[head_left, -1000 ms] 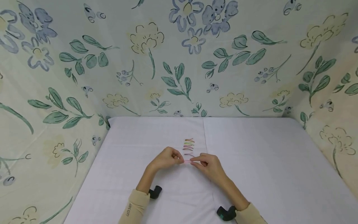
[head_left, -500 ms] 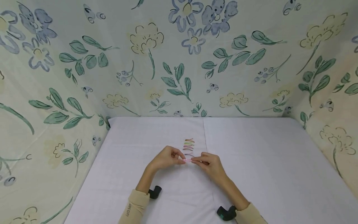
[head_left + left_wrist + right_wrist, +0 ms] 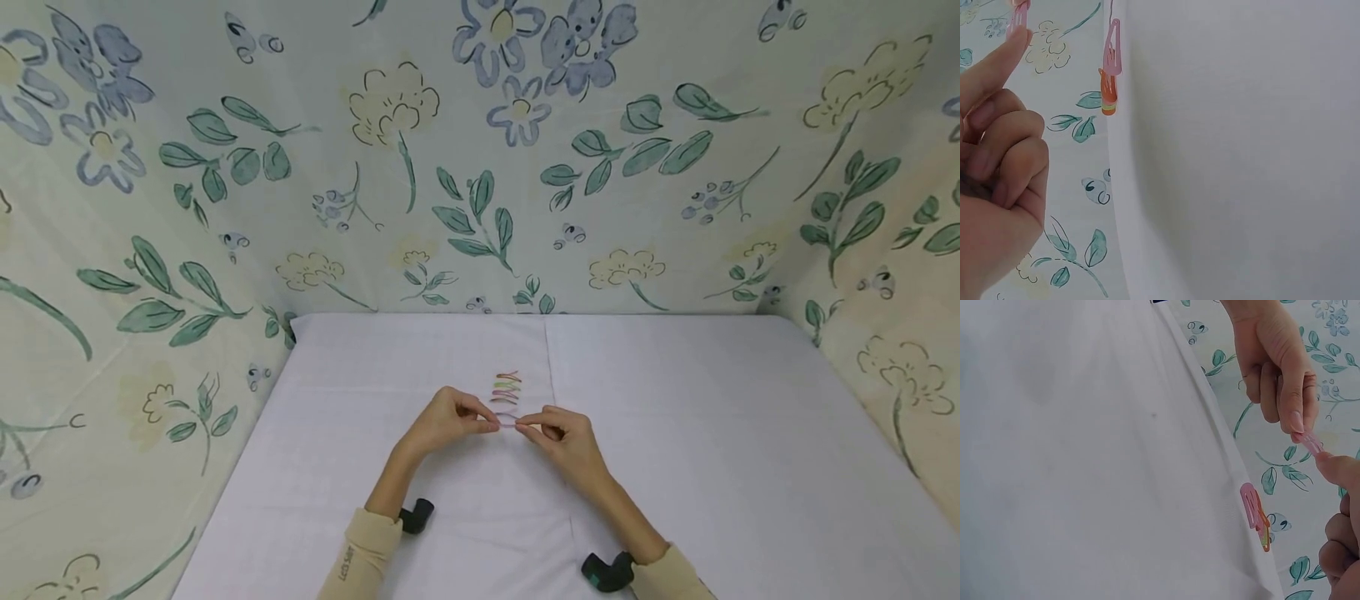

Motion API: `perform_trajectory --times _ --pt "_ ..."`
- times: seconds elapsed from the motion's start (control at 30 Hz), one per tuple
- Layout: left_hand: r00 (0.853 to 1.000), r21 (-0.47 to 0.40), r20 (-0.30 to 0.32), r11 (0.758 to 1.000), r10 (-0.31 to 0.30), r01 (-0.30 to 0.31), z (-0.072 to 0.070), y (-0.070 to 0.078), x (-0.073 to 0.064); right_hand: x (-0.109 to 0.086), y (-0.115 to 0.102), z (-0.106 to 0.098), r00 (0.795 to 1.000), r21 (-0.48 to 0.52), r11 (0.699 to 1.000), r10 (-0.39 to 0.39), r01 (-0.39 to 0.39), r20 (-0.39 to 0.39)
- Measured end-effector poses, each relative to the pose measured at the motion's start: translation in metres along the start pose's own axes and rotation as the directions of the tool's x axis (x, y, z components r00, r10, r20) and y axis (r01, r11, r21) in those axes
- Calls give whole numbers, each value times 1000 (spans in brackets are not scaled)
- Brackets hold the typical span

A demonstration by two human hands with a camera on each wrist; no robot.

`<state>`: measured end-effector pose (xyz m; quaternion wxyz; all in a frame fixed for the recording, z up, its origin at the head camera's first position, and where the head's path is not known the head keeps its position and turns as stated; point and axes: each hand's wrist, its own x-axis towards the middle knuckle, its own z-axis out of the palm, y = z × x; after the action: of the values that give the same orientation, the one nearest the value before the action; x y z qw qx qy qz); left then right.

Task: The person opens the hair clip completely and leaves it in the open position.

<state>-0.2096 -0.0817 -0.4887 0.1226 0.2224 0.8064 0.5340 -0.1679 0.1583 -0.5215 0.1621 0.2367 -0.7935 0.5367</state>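
Observation:
A pink snap hair clip (image 3: pixel 507 426) spans the gap between my two hands. The left hand (image 3: pixel 452 419) pinches its left end between thumb and forefinger, while the right hand (image 3: pixel 564 439) pinches the other end. In the right wrist view, the clip (image 3: pixel 1312 442) is held up with its long slot showing; fingertips cover both ends. Just beyond the hands, several snap hair clips (image 3: pixel 506 392) in orange, green and pink lie in a column on the white cloth. The nearest lying clip (image 3: pixel 507 414) is partly hidden close behind the held one.
A white cloth (image 3: pixel 675 433) covers the table, with a crease running front to back near the middle. Floral fabric (image 3: pixel 480 208) hangs behind and at both sides. Black wrist cameras (image 3: pixel 609 572) sit under both forearms.
Both hands have moved slightly away from me and a little right, carrying the pink clip closer to the column. The held clip has turned so it looks thinner. The lying clips stay put.

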Motion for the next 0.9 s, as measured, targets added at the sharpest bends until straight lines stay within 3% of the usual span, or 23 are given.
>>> perform_trajectory --times 0.3,0.67,0.9 --pt "999 32 -37 999 6 -5 5 1 1 -1 1 0 992 25 992 126 -127 30" --pt "988 38 -150 999 -24 30 15 6 0 2 -8 9 994 44 995 93 -90 -60" --pt "976 107 -216 994 32 -9 22 10 1 6 -17 17 985 14 999 38 -36 -171"
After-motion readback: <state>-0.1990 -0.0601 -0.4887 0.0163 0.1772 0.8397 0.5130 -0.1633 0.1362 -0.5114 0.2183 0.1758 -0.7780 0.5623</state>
